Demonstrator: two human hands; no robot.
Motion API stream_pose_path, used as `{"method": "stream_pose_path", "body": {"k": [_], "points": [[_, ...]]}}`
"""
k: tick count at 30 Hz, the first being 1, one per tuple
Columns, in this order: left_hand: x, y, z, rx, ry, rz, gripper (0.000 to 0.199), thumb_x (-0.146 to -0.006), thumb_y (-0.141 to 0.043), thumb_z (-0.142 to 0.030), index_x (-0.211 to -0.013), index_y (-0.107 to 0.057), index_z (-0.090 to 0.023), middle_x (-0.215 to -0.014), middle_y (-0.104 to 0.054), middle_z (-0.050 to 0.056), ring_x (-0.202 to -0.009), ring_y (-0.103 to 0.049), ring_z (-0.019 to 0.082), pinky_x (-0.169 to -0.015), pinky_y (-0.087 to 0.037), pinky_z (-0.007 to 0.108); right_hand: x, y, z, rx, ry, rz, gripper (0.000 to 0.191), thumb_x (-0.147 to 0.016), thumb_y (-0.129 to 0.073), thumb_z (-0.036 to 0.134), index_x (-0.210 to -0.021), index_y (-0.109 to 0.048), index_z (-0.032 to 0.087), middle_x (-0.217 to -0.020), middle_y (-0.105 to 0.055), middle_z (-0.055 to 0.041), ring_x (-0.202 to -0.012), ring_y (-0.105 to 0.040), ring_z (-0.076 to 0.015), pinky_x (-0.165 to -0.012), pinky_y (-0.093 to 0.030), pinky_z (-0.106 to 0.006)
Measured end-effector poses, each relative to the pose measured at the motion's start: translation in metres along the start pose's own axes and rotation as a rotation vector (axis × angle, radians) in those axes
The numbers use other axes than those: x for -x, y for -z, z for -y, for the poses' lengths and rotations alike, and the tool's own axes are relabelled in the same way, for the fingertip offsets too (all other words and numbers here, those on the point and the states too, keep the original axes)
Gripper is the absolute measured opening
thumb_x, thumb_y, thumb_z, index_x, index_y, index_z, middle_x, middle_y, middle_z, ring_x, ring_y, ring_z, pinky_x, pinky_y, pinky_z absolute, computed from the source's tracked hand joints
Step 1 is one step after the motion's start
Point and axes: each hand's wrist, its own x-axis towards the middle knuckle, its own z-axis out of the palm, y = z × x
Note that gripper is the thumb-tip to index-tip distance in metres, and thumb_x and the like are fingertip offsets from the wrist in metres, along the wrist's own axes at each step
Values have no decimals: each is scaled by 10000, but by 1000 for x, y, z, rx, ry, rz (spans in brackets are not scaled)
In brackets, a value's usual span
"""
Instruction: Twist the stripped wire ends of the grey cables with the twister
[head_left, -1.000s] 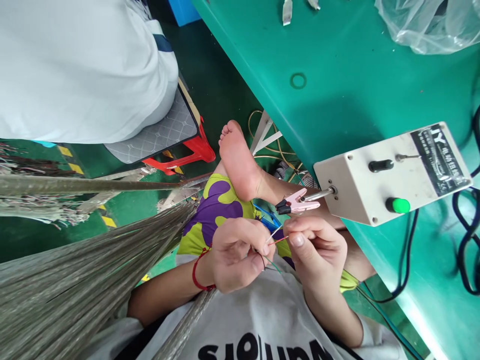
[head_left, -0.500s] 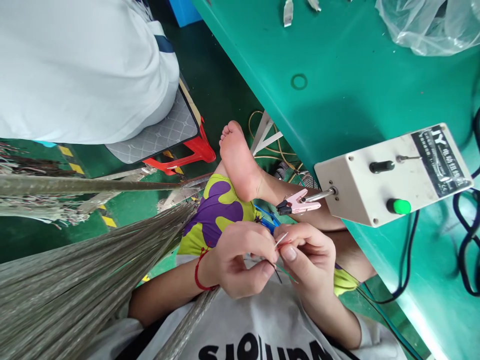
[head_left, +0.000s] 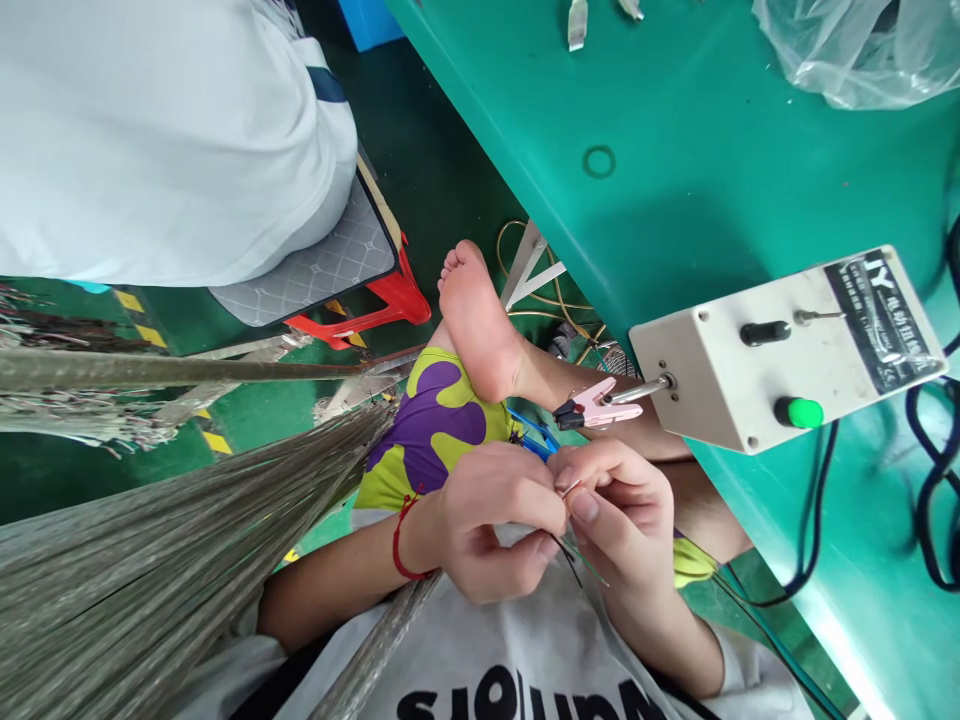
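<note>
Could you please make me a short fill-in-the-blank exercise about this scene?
1. The red bracelet is on the ____ wrist.
2. The cap of the round button on the box is ____.
3. The clip on the metal rod is ____ with black tips.
4. Between the left hand and right hand, a green wire and a ____ wire stick out.

Missing words: left; green; pink; black.

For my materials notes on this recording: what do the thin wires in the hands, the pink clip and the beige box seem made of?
Thin wires: probably plastic-coated metal, from their smooth colours; the cores are too small to see.
Pink clip: likely moulded plastic, given its even colour.
Beige box: perhaps painted metal, satin with crisp edges; plastic possible.
</note>
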Motion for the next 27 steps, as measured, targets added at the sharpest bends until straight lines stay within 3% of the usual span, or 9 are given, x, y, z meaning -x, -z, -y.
{"method": "stream_pose_path", "body": {"k": [4, 9, 12, 18, 24, 27], "points": [[-2, -2, -3, 7, 10, -28, 50, -1099, -601, -225, -1073, -614, -266, -743, -644, -51, -499, -551, 104, -578, -511, 258, -2, -1, 1, -57, 9, -8, 74, -1105, -891, 358, -1074, -899, 291, -694, -696, 35, -636, -610, -155, -600, -491, -271], [-5, -1, -5, 19, 23, -32, 77, -1106, -642, -246, -1030, -649, -254, -730, -695, -37, -514, -571, 112, -596, -516, 261, -9, -6, 9, -95, 36, -91, 90, -1066, -906, 341, -1007, -870, 284, -574, -529, 93, -540, -433, -137, -578, -422, -286], [-4, 0, -5, 53, 18, -43, 77, -1112, -655, -230, -1036, -665, -242, -720, -692, -35, -521, -593, 118, -614, -534, 262, -13, -9, 14, -99, 74, -102, 131, -1069, -865, 350, -966, -826, 278, -575, -534, 83, -523, -374, -140, -571, -388, -298], [-3, 0, -6, 20, 26, -87, 21, -1114, -671, -234, -1102, -686, -241, -741, -709, -30, -525, -597, 124, -599, -532, 260, -12, -4, 7, -46, 112, -66, 325, -1144, -719, 361, -834, -720, 262, -572, -510, 56, -543, -391, -156, -582, -367, -316], [-5, 7, -10, -153, 52, -180, 88, -1070, -709, -170, -1131, -689, -230, -732, -666, -46, -534, -558, 108, -522, -477, 214, 0, 4, -12, 22, 87, -30, 101, -1125, -817, 364, -1090, -866, 283, -676, -596, 47, -622, -506, -167, -609, -414, -311], [-6, 11, -11, -243, 94, -218, 145, -1048, -731, -125, -1127, -670, -230, -820, -710, -23, -572, -585, 101, -533, -515, 197, -7, 5, -14, 28, 19, -43, 181, -1143, -805, 422, -1128, -912, 277, -684, -670, 32, -585, -531, -161, -588, -428, -310]]}}
